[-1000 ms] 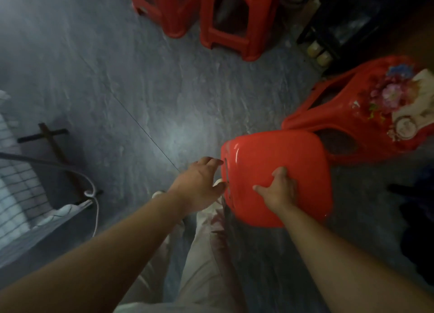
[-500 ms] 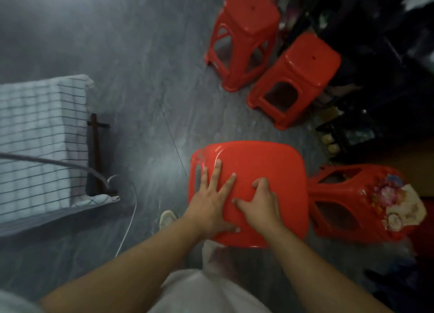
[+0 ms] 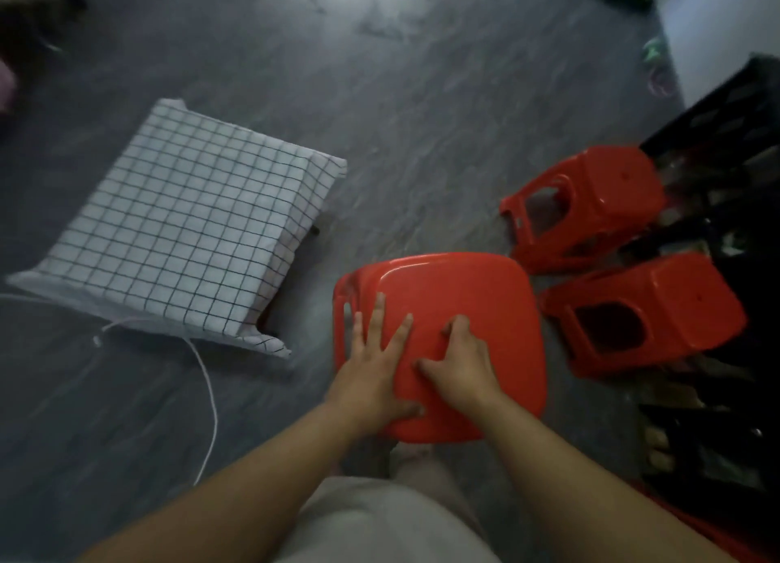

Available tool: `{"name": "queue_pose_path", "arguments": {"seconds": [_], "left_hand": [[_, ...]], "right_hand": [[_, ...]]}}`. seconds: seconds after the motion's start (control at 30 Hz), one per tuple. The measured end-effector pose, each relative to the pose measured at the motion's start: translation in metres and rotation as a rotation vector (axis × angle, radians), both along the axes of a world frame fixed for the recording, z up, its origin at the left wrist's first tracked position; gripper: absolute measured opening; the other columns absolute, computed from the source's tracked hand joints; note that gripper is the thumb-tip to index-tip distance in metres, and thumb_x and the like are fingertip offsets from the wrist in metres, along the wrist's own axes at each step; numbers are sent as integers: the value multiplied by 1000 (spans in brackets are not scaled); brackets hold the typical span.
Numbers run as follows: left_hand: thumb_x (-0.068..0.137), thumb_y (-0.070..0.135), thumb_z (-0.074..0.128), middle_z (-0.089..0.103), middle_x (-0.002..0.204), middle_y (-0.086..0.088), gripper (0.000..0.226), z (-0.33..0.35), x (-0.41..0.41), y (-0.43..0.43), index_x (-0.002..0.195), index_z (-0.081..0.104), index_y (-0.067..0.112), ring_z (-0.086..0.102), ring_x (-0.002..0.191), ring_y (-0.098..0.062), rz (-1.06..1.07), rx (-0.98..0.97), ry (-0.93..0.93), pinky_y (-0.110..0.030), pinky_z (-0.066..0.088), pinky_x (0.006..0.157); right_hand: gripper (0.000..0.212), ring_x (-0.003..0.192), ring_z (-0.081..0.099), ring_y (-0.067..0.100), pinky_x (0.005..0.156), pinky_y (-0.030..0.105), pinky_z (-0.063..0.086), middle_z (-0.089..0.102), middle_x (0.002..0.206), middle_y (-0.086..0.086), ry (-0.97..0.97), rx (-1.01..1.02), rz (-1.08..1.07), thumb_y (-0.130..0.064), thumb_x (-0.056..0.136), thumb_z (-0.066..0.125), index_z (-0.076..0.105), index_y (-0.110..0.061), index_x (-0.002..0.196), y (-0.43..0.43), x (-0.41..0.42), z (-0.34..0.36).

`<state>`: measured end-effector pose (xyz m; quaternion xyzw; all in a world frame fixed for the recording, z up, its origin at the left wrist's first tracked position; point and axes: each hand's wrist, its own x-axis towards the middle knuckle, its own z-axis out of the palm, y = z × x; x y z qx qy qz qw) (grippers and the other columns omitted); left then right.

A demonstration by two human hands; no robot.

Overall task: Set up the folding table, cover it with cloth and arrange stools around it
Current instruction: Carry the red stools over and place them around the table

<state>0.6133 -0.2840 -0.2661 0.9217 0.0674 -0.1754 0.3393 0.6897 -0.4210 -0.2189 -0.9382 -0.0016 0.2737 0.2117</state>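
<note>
A red plastic stool [image 3: 460,309] stands right in front of me with its flat seat facing up. My left hand [image 3: 373,370] lies flat on the seat, fingers spread and straight. My right hand [image 3: 462,362] rests beside it on the seat with its fingers bent at the knuckles and its fingertips pressing the plastic. To the left stands the low table [image 3: 270,313], draped in a white cloth with a black grid [image 3: 181,225]. Two more red stools [image 3: 591,199] [image 3: 658,309] stand to the right of the one under my hands.
A white cord [image 3: 207,398] trails over the grey floor from under the table's near corner. Dark crates or shelving [image 3: 717,149] with clutter line the right side. My light trousers [image 3: 380,520] fill the bottom middle. Open grey floor [image 3: 422,98] lies beyond.
The view has swung left and up, bringing the whole covered table into sight. Both hands stay on the stool's seat. The flowered red stool has left the view.
</note>
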Motion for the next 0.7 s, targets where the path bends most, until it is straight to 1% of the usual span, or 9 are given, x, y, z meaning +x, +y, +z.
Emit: {"name": "queue_pose_path", "arguments": {"seconds": [0.1, 0.23, 0.3, 0.43, 0.5, 0.57, 0.63, 0.7], "left_hand": [[63, 53, 88, -52, 151, 10, 138, -7, 9, 8, 158, -12, 45, -33, 148, -38, 129, -11, 23, -55, 23, 122], [63, 55, 88, -53, 150, 8, 138, -18, 35, 7, 158, -13, 44, -32, 148, -37, 274, 5, 90, -54, 26, 119], [62, 55, 88, -52, 151, 9, 138, -24, 53, 4, 158, -11, 43, -31, 149, -37, 344, 14, 128, -55, 27, 118], [60, 59, 88, -52, 151, 10, 140, -44, 86, -2, 159, -8, 42, -29, 149, -37, 511, 1, 177, -60, 23, 120], [59, 61, 88, -52, 152, 7, 141, -57, 98, -5, 160, -8, 40, -31, 149, -37, 586, 11, 197, -59, 21, 121], [59, 64, 86, -51, 152, 5, 141, -69, 109, -5, 160, -9, 39, -29, 149, -37, 648, 32, 203, -60, 22, 121], [59, 66, 85, -51, 153, 2, 142, -83, 118, -4, 160, -9, 38, -25, 151, -38, 712, 47, 230, -62, 23, 119], [59, 67, 84, -51, 152, 0, 142, -98, 126, -1, 160, -9, 37, -22, 152, -39, 766, 61, 250, -66, 19, 119]], "right_hand": [[58, 104, 60, 33, 88, 41, 51, 66, 106, 5, 27, -4, 115, -35, 74, 83, 41, -23, 111, 20, 27, -12], [59, 108, 58, 34, 91, 43, 50, 65, 112, 5, 65, -11, 273, -36, 76, 82, 43, -21, 117, 35, 71, -31], [59, 109, 58, 35, 91, 43, 50, 66, 113, 6, 76, -10, 361, -37, 76, 82, 43, -20, 118, 38, 96, -41], [59, 110, 59, 35, 91, 43, 51, 67, 113, 7, 131, 3, 520, -39, 75, 81, 42, -21, 116, 50, 144, -64], [59, 111, 58, 35, 93, 45, 50, 66, 115, 7, 155, -1, 609, -39, 77, 79, 41, -21, 118, 59, 164, -77], [58, 110, 58, 36, 92, 45, 51, 65, 115, 8, 166, -18, 681, -40, 78, 78, 41, -21, 119, 69, 180, -88], [58, 108, 58, 35, 91, 46, 51, 65, 113, 8, 180, -36, 741, -39, 78, 77, 41, -21, 120, 81, 193, -102], [59, 107, 59, 35, 91, 46, 51, 65, 112, 8, 188, -49, 785, -39, 77, 77, 41, -20, 121, 94, 203, -117]]}}
